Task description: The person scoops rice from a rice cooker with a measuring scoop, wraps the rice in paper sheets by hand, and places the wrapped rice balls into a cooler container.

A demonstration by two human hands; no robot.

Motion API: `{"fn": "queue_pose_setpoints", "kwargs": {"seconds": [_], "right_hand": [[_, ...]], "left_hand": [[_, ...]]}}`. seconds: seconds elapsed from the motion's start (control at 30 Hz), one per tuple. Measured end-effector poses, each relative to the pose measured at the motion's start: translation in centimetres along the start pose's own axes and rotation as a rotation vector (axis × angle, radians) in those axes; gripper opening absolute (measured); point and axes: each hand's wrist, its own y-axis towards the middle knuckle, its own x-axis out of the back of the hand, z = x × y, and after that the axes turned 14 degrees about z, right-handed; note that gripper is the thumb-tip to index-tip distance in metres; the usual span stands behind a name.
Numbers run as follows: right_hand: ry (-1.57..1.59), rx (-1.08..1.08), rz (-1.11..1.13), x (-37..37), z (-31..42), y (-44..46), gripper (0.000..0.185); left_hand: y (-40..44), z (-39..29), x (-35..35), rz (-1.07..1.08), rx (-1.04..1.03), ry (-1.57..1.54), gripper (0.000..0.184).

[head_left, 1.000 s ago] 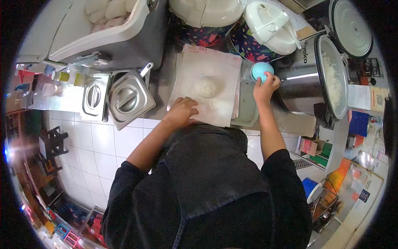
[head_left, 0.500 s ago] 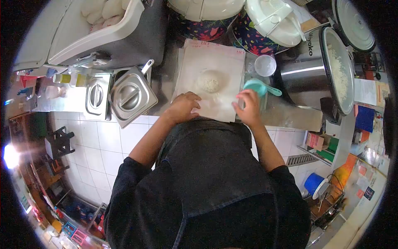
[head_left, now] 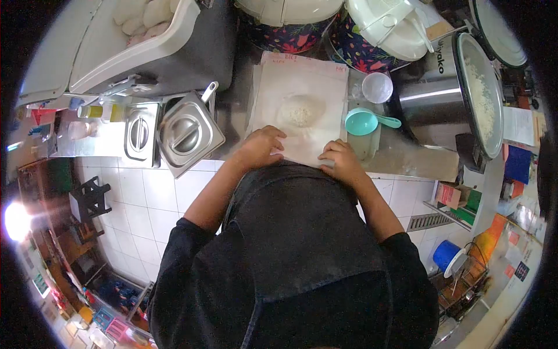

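A white mound of cooked rice (head_left: 300,116) lies on a stack of wrapping paper sheets (head_left: 308,75), which has red print along its far edge. My left hand (head_left: 263,146) is at the near left corner of the paper, its fingers curled on the sheet. At the near right corner, my right hand (head_left: 340,161) has bent fingers and thumb closed on the paper's edge. Just beyond that hand rests a turquoise ladle (head_left: 361,122) over a clear shallow container (head_left: 366,148). Behind the ladle stands a small clear cup (head_left: 377,88).
To the right, a large rice cooker (head_left: 433,107) stands uncovered with rice inside. Two patterned pots with white lids (head_left: 290,11) are at the back. Steel lidded pans (head_left: 189,136) sit on the left, below a grey cooler box (head_left: 197,58) holding pale wrapped bundles.
My right hand has come down from beside the ladle onto the paper's near right corner, and its fingers have closed. My left hand stays at the left corner.
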Motion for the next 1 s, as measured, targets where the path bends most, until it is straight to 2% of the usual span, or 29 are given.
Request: {"fn": "queue_pose_setpoints", "kwargs": {"seconds": [0.13, 0.37, 0.57, 0.77, 0.87, 1.0], "right_hand": [[0.058, 0.009, 0.031, -0.3, -1.1, -0.5, 0.027], [0.082, -0.002, 0.003, -0.2, -1.8, -1.6, 0.021], [0.241, -0.107, -0.03, 0.6, -1.6, -2.1, 0.01], [0.368, -0.184, -0.067, 1.1, -1.8, -2.4, 0.024], [0.408, -0.15, -0.093, 0.9, -2.2, -2.3, 0.026], [0.387, -0.237, -0.091, 1.1, -1.5, -2.5, 0.028]], "left_hand": [[0.2, 1.4, -0.5, 0.035, -0.008, -0.029, 0.025], [0.3, 0.2, -0.6, -0.012, -0.027, 0.12, 0.026], [0.4, 0.3, -1.1, -0.036, -0.004, 0.108, 0.025], [0.5, -0.5, -0.7, -0.019, 0.022, 0.115, 0.024], [0.6, 0.0, -0.9, -0.019, -0.002, 0.125, 0.023], [0.7, 0.5, -1.3, -0.02, -0.009, 0.137, 0.023]]}}
